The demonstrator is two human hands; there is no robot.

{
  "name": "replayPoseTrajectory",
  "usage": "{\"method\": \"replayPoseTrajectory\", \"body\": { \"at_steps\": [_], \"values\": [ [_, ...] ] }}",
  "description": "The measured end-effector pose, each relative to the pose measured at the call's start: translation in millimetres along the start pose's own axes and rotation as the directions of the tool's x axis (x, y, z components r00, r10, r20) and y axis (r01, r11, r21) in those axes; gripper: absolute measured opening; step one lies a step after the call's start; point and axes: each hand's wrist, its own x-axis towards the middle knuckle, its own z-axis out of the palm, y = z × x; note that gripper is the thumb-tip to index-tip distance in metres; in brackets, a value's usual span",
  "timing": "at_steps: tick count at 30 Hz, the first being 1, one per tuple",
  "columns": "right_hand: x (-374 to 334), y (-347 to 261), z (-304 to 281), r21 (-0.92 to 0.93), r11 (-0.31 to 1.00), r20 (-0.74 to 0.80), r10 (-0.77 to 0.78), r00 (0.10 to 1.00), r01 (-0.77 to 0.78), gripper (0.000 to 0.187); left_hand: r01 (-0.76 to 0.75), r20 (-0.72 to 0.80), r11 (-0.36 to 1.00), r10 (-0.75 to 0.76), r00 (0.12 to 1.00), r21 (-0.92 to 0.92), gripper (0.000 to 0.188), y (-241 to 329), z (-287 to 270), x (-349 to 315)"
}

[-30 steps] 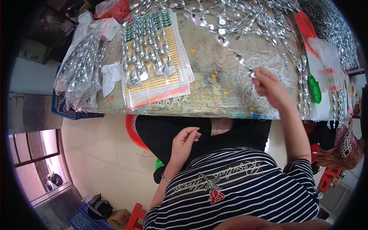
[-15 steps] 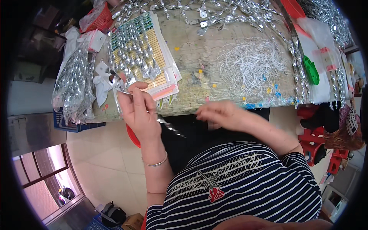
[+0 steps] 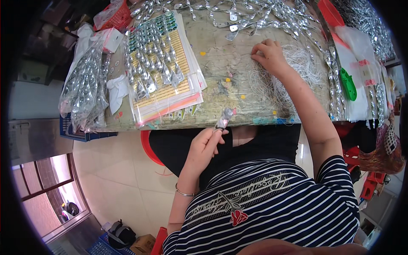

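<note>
Your left hand (image 3: 205, 146) has moved right from beside the patterned sheets (image 3: 170, 92) to the middle of the near edge of the surface (image 3: 216, 63), and your right hand (image 3: 270, 56) has gone from that edge out to the pile of white thread (image 3: 304, 63) in the right half. Your left fingers grip the twisted silver strip (image 3: 222, 120), its tip showing over the near edge. Your right fingers are bent; whether they pinch thread, you cannot tell. So the strip seems to rest in one hand's care, leaving the other free by the thread.
</note>
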Motion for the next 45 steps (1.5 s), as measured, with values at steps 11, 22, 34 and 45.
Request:
{"method": "replayPoseTrajectory", "body": {
  "at_steps": [11,22,34,45],
  "values": [
    [13.2,-23.7,-38.1,0.397,0.900,0.159,0.124,0.979,-0.179,0.014,0.110,0.030,0.993,-0.109,0.994,-0.044,0.028,-15.5,0.0,-8.2],
    [-39.9,-86.7,-53.5,0.808,0.407,0.437,0.070,0.897,-0.426,0.012,0.057,-0.131,0.992,-0.072,0.989,-0.115,0.030,-7.2,-1.3,-0.5],
    [-95.0,-145.3,-35.6,0.702,0.088,0.711,-0.157,0.686,-0.707,0.008,0.023,-0.154,0.974,-0.058,0.986,-0.223,0.047,20.1,-2.2,6.0],
    [-100.0,-144.0,-36.2,0.608,-0.006,0.783,-0.161,0.600,-0.794,0.007,0.076,-0.130,0.980,-0.101,0.986,-0.184,0.015,3.8,-7.7,-0.2]
  ]
}}
